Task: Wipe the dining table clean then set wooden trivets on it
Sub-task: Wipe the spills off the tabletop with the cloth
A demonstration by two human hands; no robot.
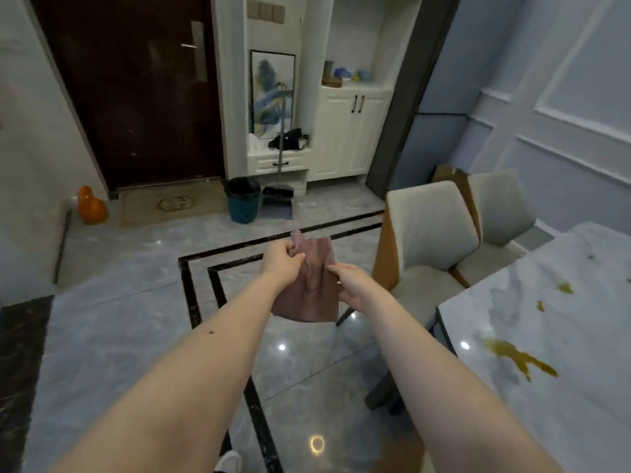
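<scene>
- The left hand (281, 262) pinches the top corner of a dusty-pink cloth (312, 285), fingers curled round a bunched bit of its upper edge.
- The right hand (351, 285) grips the cloth's right edge lower down, thumb over the fabric, so the cloth hangs between the two hands out over the floor, well apart from the table (546, 336).
- The cloth looks soft, thin and light; it droops and creases under its own weight, so it will fold or wad however the hands shape it. Taking it by the edges, as now, suits spreading or folding it into a pad for wiping.
- To the right stands the marble-look table, with a large yellow-brown spill (519, 360) near its front edge and smaller spots (565, 287) farther back.
- Wiping has not begun, I'd judge; the spills look wet and may smear, so a folded pad would serve better than a loose rag.
- Two padded chairs (430, 240) stand at the table's far end. No trivets are in sight.
</scene>
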